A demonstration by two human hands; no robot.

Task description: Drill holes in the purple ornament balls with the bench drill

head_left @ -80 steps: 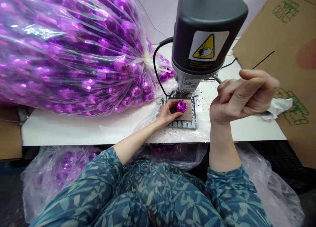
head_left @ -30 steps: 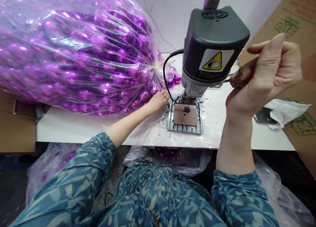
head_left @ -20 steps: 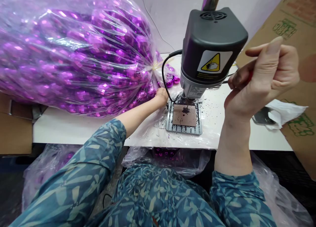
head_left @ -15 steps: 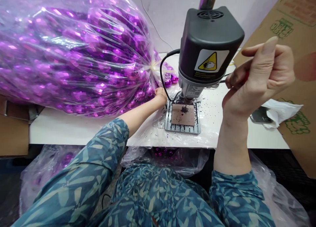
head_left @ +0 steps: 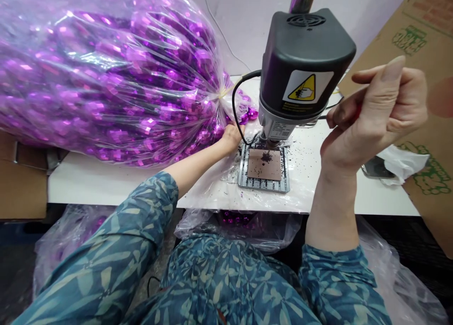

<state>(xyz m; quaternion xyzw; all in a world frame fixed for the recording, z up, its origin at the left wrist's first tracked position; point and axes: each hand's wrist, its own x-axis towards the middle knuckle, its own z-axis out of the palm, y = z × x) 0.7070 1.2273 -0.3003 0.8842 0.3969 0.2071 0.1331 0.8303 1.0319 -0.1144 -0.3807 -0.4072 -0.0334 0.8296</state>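
Observation:
My right hand (head_left: 377, 110) is raised at the right of a small drill press (head_left: 307, 56), fingers curled round its feed handle; a bit of red shows in the grip. My left hand (head_left: 232, 137) reaches among shiny purple mirror balls (head_left: 252, 113) beside the tied neck of a big clear bag (head_left: 141, 89) full of them. Its fingers are mostly hidden, so I cannot tell whether it holds a ball. Below the drill head, a brown square board (head_left: 256, 171) lies on the grooved metal base (head_left: 269, 187), with dark shavings and a small hole on it.
A black cable (head_left: 234, 96) loops from the drill head down past my left hand. Dark crumbs are scattered over plastic film on the white table (head_left: 106, 183). To the right lie a phone (head_left: 377, 168) and a white tissue (head_left: 405, 163), near a large cardboard box (head_left: 428, 141).
The whole view has shifted slightly to the right. My left hand shows a little more of its fingers by the balls. My right hand keeps its grip on the handle.

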